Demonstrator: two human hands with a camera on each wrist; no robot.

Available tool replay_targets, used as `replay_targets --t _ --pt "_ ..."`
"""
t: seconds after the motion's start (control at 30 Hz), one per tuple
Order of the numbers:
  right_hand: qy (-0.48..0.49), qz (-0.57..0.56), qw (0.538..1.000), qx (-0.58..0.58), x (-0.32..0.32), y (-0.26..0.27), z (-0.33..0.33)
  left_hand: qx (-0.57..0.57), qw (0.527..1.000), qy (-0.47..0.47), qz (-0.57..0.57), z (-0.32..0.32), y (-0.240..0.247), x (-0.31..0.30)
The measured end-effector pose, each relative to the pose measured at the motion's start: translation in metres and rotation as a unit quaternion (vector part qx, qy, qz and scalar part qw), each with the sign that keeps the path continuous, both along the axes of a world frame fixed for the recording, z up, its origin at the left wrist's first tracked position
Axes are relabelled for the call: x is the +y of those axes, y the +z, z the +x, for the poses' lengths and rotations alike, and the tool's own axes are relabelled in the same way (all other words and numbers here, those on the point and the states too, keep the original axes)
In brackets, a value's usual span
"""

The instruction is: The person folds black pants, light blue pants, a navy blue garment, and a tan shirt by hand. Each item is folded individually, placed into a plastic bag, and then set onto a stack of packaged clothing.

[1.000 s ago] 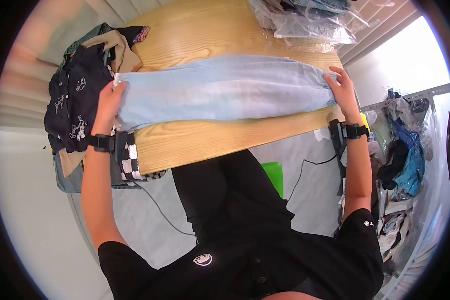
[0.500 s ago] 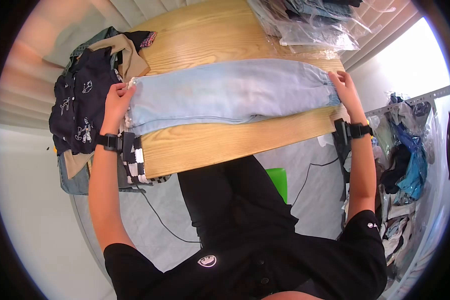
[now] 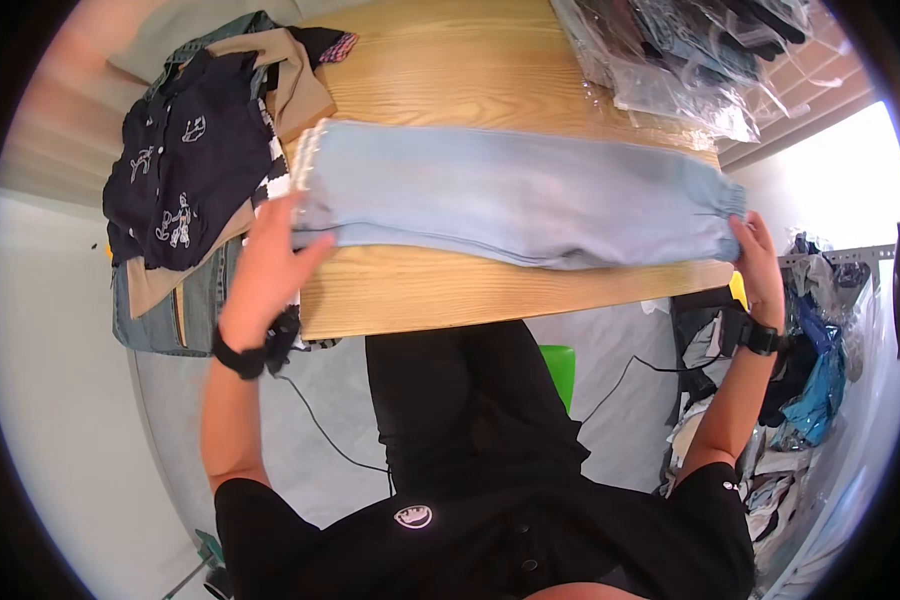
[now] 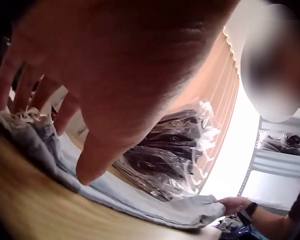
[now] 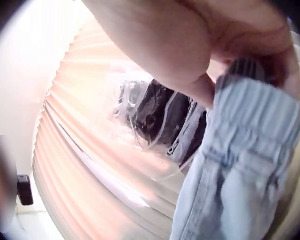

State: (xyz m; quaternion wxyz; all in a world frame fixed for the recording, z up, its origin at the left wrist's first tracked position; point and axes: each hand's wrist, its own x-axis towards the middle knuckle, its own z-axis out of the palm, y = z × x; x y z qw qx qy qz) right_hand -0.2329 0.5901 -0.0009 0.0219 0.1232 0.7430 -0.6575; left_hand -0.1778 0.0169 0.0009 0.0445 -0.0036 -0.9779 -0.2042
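Light blue denim trousers (image 3: 510,190) lie folded lengthwise across the wooden table, with a white beaded or frilled edge at the left end and a gathered cuff at the right. The left hand (image 3: 270,265) is spread over the lower left corner of the denim, thumb apart from the fingers; in the left wrist view this hand (image 4: 105,75) has its fingers extended by the frilled edge. At the cuff's lower corner the right hand (image 3: 760,262) pinches the fabric. The right wrist view has the ribbed cuff (image 5: 260,115) between thumb and fingers of the right hand (image 5: 190,45).
A dark embroidered shirt (image 3: 195,160) lies on other garments at the table's left side. Clear plastic bags of clothes (image 3: 685,65) sit at the back right. Bagged garments (image 3: 820,390) fill a rack at the right. A green chair (image 3: 560,375) stands under the front edge.
The left hand has released the frilled edge and spread its fingers lower down. The right hand has slid to the cuff's lower corner. In the head view, the trousers have shifted right.
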Motion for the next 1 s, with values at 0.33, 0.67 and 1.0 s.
replay_targets --t 0.33,0.67,1.0 --pt "-0.227 0.299 0.868 0.326 -0.057 0.085 -0.009 0.17 0.976 -0.089 0.103 0.041 -0.053 0.069" --pt "0.242 0.362 0.792 0.428 -0.31 0.082 0.009 0.122 0.958 -0.025 0.258 0.046 -0.055 0.066" --pt "0.194 0.368 0.871 0.263 -0.227 0.025 0.045 0.127 0.978 -0.081 0.145 0.043 -0.045 0.065"
